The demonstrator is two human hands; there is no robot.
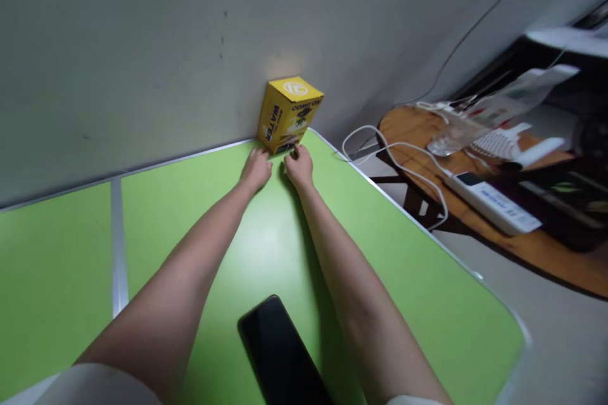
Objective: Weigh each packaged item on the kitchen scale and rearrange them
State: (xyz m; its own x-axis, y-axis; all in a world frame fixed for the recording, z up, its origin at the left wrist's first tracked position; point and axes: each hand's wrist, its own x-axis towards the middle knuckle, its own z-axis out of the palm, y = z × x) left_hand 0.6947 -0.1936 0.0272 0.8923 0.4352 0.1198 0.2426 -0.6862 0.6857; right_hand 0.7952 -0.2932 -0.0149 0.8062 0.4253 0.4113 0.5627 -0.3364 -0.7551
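Observation:
A yellow cardboard box (287, 114) with dark print, including the word WATER, stands upright at the far corner of the green table (190, 228), close to the wall. Both my arms stretch out to it. At the box's lower left edge is my left hand (257, 169), its fingers curled against the box and partly hidden. My right hand (299, 166) is closed at the lower front edge, thumb and fingers pressed to the cardboard. Between my forearms a black smartphone (282, 351) lies on the table, its screen dark.
A grey wall (142, 63) runs along the table's far edge. To the right, a lower round wooden table (403, 123) carries a white power strip (494, 202), a clear plastic bag (503, 104) and other items. A white cable (413, 147) loops between the two tables.

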